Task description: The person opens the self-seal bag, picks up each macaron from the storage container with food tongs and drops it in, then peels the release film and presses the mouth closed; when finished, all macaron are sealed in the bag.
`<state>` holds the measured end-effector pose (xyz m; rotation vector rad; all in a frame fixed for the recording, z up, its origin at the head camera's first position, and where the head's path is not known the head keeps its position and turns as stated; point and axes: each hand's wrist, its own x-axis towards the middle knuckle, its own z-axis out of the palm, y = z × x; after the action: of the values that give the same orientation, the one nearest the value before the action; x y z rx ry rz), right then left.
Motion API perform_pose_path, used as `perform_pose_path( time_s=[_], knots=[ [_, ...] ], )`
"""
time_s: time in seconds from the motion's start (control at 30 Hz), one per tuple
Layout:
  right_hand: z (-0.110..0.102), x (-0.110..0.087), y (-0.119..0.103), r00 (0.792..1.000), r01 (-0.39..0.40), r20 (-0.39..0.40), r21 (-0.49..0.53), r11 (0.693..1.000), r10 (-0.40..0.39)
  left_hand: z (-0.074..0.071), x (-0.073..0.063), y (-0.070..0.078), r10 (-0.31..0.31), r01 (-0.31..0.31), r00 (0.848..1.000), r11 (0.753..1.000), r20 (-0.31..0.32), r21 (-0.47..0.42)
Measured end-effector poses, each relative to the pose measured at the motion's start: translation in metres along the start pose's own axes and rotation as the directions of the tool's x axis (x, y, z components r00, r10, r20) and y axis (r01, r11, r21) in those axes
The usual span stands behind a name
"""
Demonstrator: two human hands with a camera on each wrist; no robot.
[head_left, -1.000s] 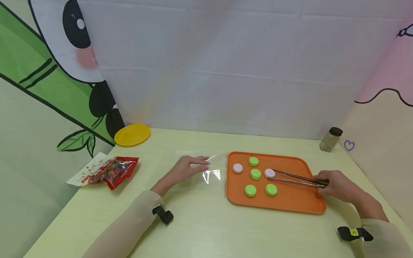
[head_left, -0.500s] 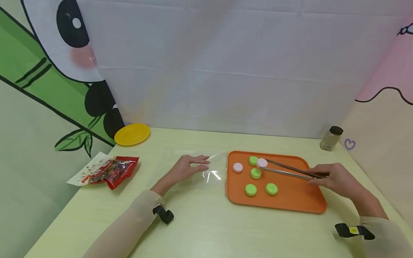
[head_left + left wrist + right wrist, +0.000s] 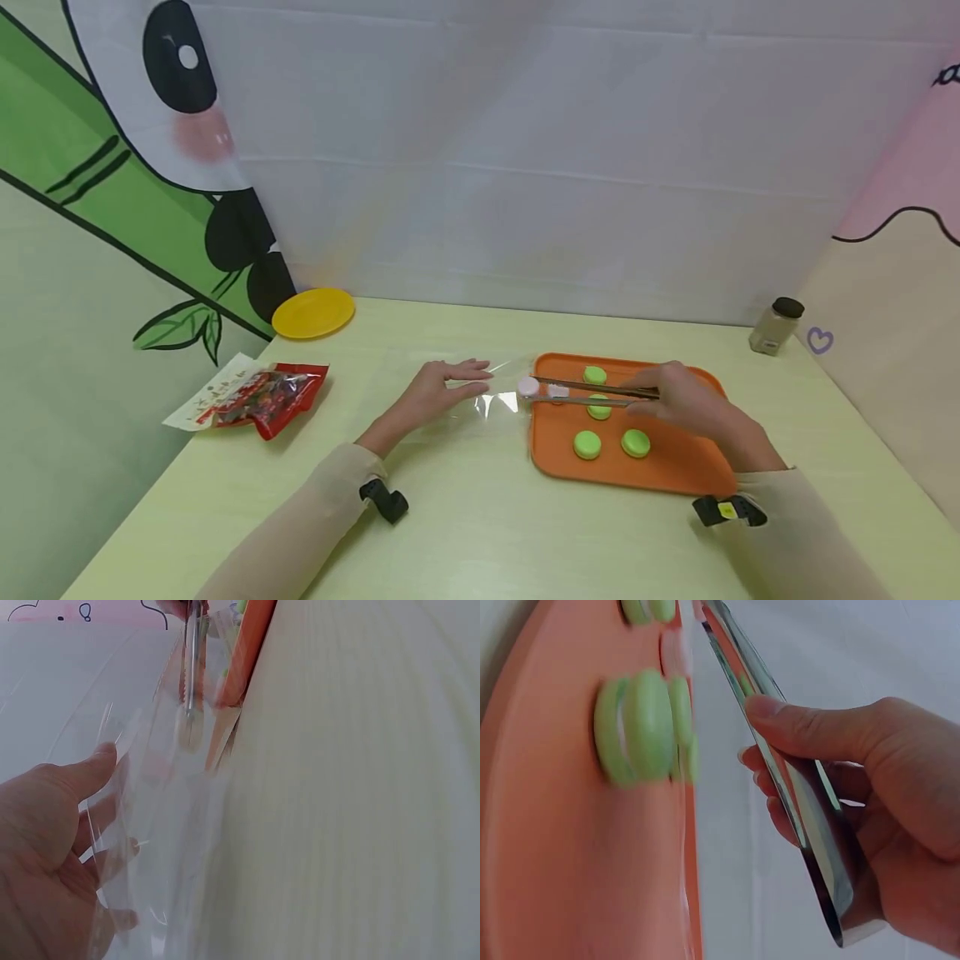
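Observation:
My left hand (image 3: 442,393) is at the clear plastic bag (image 3: 498,406). In the left wrist view, its thumb and fingers are spread apart against the bag's film (image 3: 161,847). My right hand (image 3: 686,408) grips metal tongs (image 3: 810,832) above the orange tray (image 3: 637,477). The tong tips hold a pale pink macaron (image 3: 528,387) at the bag's end beside the tray. Another pink macaron (image 3: 557,392) lies on the tray under the tongs, partly covered. Several green macarons (image 3: 587,444) rest there too.
A red and white snack packet (image 3: 262,400) lies at the left, with a yellow plate (image 3: 313,314) behind it. At the back right corner stands a jar (image 3: 776,327) with a black lid. A white cloth backdrop (image 3: 525,167) rises behind the table.
The right hand has lifted the pink macaron with the tongs and carried it left across the tray to the bag. The left hand has stayed at the bag.

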<state>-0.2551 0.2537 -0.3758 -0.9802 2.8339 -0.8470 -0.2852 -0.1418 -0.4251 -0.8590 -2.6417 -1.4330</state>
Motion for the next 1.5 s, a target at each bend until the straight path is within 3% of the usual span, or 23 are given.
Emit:
perform_pose_path(
  time_s=[0.23,0.6,0.83,1.2,1.5],
  knots=[
    [0.015,0.029,-0.022,0.997,0.004,0.081,0.063,0.998,-0.009,0.000,0.001,0.002,-0.009,0.009,1.000,1.000,-0.015,0.008],
    [0.034,0.070,-0.041,0.992,0.068,0.104,0.057,0.996,-0.074,0.001,0.002,0.002,0.035,-0.035,0.999,0.999,-0.017,-0.018],
    [0.043,0.080,-0.044,0.994,0.049,0.097,0.028,0.998,-0.051,0.005,0.001,0.001,0.036,-0.036,0.998,0.999,-0.045,-0.002],
    [0.052,0.092,-0.052,0.991,0.076,0.104,0.057,0.995,-0.082,0.005,0.001,0.000,0.033,-0.035,0.998,0.999,-0.053,-0.026],
    [0.066,0.103,-0.050,0.992,0.114,0.055,0.017,0.993,-0.115,0.006,0.001,0.002,0.037,-0.040,0.998,0.997,-0.048,-0.059]
  ],
)
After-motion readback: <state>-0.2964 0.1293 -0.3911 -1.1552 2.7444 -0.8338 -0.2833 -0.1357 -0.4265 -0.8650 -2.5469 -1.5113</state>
